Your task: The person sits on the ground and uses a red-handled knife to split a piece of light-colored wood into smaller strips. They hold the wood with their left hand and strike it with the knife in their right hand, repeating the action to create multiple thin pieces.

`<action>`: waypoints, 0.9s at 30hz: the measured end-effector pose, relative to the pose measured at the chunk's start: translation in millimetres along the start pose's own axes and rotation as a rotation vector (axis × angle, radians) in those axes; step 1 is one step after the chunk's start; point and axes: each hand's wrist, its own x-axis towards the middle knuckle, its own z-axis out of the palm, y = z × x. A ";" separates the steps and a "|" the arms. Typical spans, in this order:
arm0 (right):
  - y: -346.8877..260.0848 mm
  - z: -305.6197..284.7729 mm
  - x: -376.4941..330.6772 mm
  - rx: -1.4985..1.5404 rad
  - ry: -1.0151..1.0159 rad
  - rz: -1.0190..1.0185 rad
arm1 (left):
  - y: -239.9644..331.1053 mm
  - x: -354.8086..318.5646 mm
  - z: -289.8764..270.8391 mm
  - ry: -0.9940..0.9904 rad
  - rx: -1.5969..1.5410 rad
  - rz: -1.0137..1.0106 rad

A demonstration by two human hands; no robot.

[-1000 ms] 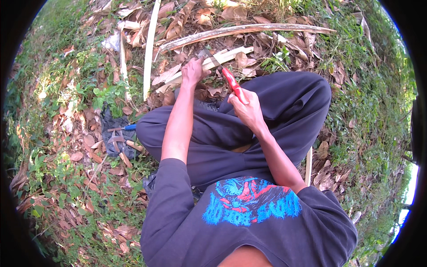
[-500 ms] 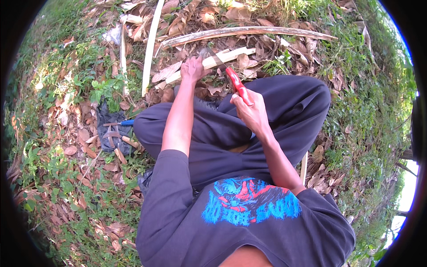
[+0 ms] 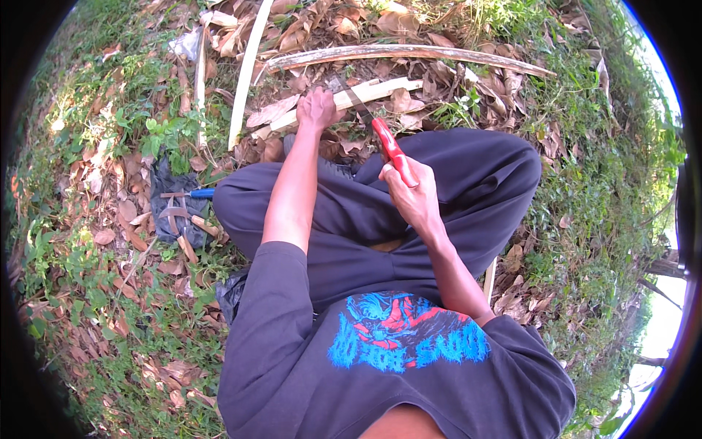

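Note:
A pale split piece of wood [image 3: 380,89] lies slanting over dry leaves beyond my crossed legs. My left hand [image 3: 319,110] is closed on it toward its left part, the fingers partly hidden. My right hand [image 3: 411,189] is wrapped round the red handle of a hand saw [image 3: 389,143]. The narrow dark saw blade [image 3: 356,99] points away to the upper left and crosses the wood just right of my left hand. Its teeth are too small to make out.
A long bark-edged strip [image 3: 409,51] lies beyond the wood, and a pale strip [image 3: 247,80] to its left. By my left knee, a blue-handled tool [image 3: 199,194] and a wooden-handled curved blade [image 3: 179,214] rest on black plastic [image 3: 162,183]. Grass and leaves surround me.
The saw blade has shifted slightly up and left across the wood, its tip showing farther beyond it. My left hand stays on the wood. The whole view has shifted slightly.

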 end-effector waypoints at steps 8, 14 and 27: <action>3.6 -1.5 -10.0 -0.078 0.045 0.010 | 5.9 8.0 -12.8 -0.188 -0.028 -0.049; 3.4 -2.0 -14.6 -0.045 0.040 0.023 | 3.6 5.4 -10.4 -0.170 -0.049 -0.086; -6.1 -8.1 -27.7 -0.056 -0.004 0.085 | -7.7 0.8 11.4 -0.158 -0.112 -0.176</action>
